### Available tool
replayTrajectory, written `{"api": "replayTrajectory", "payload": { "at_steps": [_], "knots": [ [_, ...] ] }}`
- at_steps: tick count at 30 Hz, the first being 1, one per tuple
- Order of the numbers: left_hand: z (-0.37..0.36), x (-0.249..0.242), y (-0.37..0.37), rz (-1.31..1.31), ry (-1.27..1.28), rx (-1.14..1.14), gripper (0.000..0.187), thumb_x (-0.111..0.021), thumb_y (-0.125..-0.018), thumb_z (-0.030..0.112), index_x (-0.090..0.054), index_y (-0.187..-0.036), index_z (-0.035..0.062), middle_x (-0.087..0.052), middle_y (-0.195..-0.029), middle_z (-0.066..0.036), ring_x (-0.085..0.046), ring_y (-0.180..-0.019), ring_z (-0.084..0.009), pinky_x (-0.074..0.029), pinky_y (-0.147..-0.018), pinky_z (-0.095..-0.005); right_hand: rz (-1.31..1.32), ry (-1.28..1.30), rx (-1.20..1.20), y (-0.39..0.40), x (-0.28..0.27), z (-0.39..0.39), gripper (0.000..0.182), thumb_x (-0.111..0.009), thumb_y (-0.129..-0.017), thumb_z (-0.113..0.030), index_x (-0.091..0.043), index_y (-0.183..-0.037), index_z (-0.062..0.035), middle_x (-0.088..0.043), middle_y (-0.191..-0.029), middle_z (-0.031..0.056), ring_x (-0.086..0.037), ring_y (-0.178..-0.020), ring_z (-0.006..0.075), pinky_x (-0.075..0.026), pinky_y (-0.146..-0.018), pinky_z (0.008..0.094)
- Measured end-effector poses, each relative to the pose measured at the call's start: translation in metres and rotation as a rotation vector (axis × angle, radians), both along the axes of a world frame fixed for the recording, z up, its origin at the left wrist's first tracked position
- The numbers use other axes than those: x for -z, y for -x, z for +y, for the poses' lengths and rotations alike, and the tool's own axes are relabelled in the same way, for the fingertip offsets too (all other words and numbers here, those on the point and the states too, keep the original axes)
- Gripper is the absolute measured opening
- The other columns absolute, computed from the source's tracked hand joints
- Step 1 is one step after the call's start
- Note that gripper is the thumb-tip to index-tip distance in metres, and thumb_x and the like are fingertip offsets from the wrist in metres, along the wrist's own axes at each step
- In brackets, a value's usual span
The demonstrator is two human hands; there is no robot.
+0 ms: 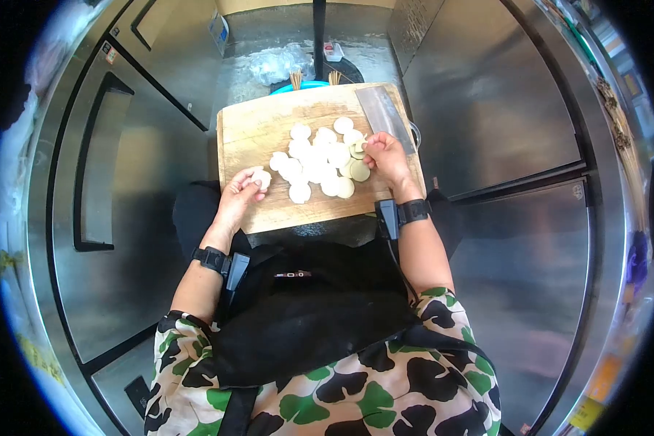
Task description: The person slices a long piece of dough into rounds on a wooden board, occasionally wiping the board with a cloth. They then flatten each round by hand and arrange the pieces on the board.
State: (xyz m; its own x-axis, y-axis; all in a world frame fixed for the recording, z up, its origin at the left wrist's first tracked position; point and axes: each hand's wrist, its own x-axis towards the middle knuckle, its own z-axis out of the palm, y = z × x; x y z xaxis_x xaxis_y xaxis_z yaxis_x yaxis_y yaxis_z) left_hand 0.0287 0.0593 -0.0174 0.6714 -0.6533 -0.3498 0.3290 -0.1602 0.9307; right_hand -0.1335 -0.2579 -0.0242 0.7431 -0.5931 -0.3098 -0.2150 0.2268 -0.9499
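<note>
Wooden board [254, 131]: left hand [238, 198] pinches a slice [261, 177] near its front edge, right hand [386, 158] pinches another [358, 148]; slices may slip off.

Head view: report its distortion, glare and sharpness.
Head view: strong fisheye, black vignette at the corners, steel doors bowed; soft glare on the steel to the left; cutting board evenly lit and fairly sharp, left hand and right hand clear; edges blurred, colour-fringed.
</note>
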Motion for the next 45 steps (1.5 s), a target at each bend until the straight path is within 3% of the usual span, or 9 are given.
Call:
{"api": "replayTrajectory", "payload": {
  "at_steps": [3,7,10,13,16,20,32,38,45],
  "knots": [
    [-0.004,-0.013,0.008,0.277,0.131,-0.007,0.028,-0.056,-0.095,0.010,-0.058,-0.122,0.0063,-0.066,-0.106,-0.006,-0.065,-0.098,-0.0188,-0.054,-0.084,-0.0315,-0.194,-0.241,-0.052,0.002,-0.022,0.003,0.013,-0.066,-0.088,0.000,-0.060,-0.099,-0.0050,-0.065,-0.080,0.0039,-0.062,-0.069,0.0113,-0.050,-0.060,0.0224],
    [-0.020,-0.022,0.031,0.536,0.353,0.120,0.019,-0.052,-0.096,0.016,-0.059,-0.111,0.0058,-0.063,-0.102,-0.008,-0.065,-0.099,-0.0230,-0.055,-0.083,-0.0318,-0.382,-0.397,-0.130,0.004,-0.042,0.017,0.017,-0.064,-0.089,0.002,-0.061,-0.104,-0.0026,-0.066,-0.085,0.0053,-0.063,-0.074,0.0123,-0.053,-0.065,0.0241],
    [-0.040,-0.033,0.048,0.776,0.459,0.186,0.022,-0.054,-0.099,0.026,-0.059,-0.110,0.0075,-0.061,-0.094,-0.004,-0.061,-0.086,-0.0164,-0.051,-0.075,-0.0286,-0.426,-0.419,-0.231,0.007,-0.056,0.033,0.015,-0.064,-0.090,0.001,-0.062,-0.104,-0.0025,-0.066,-0.088,0.0041,-0.062,-0.077,0.0116,-0.052,-0.070,0.0242],
    [-0.056,-0.045,0.061,0.785,0.450,0.180,0.025,-0.055,-0.100,0.028,-0.058,-0.115,0.0075,-0.060,-0.093,-0.003,-0.056,-0.078,-0.0121,-0.048,-0.065,-0.0227,-0.455,-0.380,-0.373,0.006,-0.048,0.041,0.012,-0.065,-0.091,-0.003,-0.064,-0.103,-0.0033,-0.066,-0.088,0.0026,-0.061,-0.076,0.0102,-0.051,-0.070,0.0238],
    [-0.067,-0.056,0.076,0.450,0.308,0.067,0.024,-0.060,-0.098,0.024,-0.057,-0.117,0.0082,-0.060,-0.094,-0.002,-0.056,-0.077,-0.0099,-0.046,-0.064,-0.0203,-0.430,-0.366,-0.412,0.007,-0.044,0.056,0.014,-0.068,-0.090,-0.005,-0.065,-0.103,-0.0027,-0.066,-0.085,0.0019,-0.060,-0.072,0.0087,-0.051,-0.066,0.0214],
    [-0.070,-0.051,0.079,0.410,0.311,-0.040,0.013,-0.065,-0.095,0.013,-0.062,-0.107,0.0075,-0.061,-0.087,0.001,-0.057,-0.073,-0.0069,-0.048,-0.064,-0.0190,-0.388,-0.402,-0.464,0.013,-0.046,0.064,0.014,-0.069,-0.090,-0.007,-0.066,-0.103,-0.0029,-0.066,-0.082,0.0010,-0.059,-0.068,0.0075,-0.049,-0.063,0.0202],
    [-0.067,-0.039,0.089,0.247,0.176,0.048,0.011,-0.064,-0.096,0.013,-0.065,-0.105,0.0061,-0.066,-0.089,0.000,-0.059,-0.075,-0.0069,-0.047,-0.066,-0.0185,-0.297,-0.270,-0.509,0.018,-0.027,0.065,0.012,-0.069,-0.089,-0.009,-0.067,-0.099,-0.0024,-0.064,-0.078,0.0002,-0.056,-0.065,0.0065,-0.046,-0.058,0.0201],
    [-0.059,-0.032,0.086,0.340,0.185,0.003,0.011,-0.063,-0.096,0.015,-0.065,-0.103,0.0064,-0.067,-0.089,-0.002,-0.061,-0.077,-0.0079,-0.048,-0.066,-0.0189,-0.241,-0.232,-0.558,0.013,-0.017,0.062,0.012,-0.067,-0.090,-0.007,-0.066,-0.102,-0.0032,-0.065,-0.081,0.0004,-0.056,-0.068,0.0068,-0.046,-0.062,0.0203],
    [-0.049,-0.035,0.085,0.496,0.236,-0.036,0.029,-0.057,-0.100,0.031,-0.060,-0.113,0.0058,-0.066,-0.099,-0.006,-0.062,-0.081,-0.0136,-0.051,-0.070,-0.0243,-0.287,-0.261,-0.493,0.003,-0.009,0.067,0.009,-0.068,-0.089,-0.007,-0.065,-0.097,-0.0029,-0.065,-0.078,0.0012,-0.057,-0.065,0.0072,-0.047,-0.059,0.0208]
  ]
}}
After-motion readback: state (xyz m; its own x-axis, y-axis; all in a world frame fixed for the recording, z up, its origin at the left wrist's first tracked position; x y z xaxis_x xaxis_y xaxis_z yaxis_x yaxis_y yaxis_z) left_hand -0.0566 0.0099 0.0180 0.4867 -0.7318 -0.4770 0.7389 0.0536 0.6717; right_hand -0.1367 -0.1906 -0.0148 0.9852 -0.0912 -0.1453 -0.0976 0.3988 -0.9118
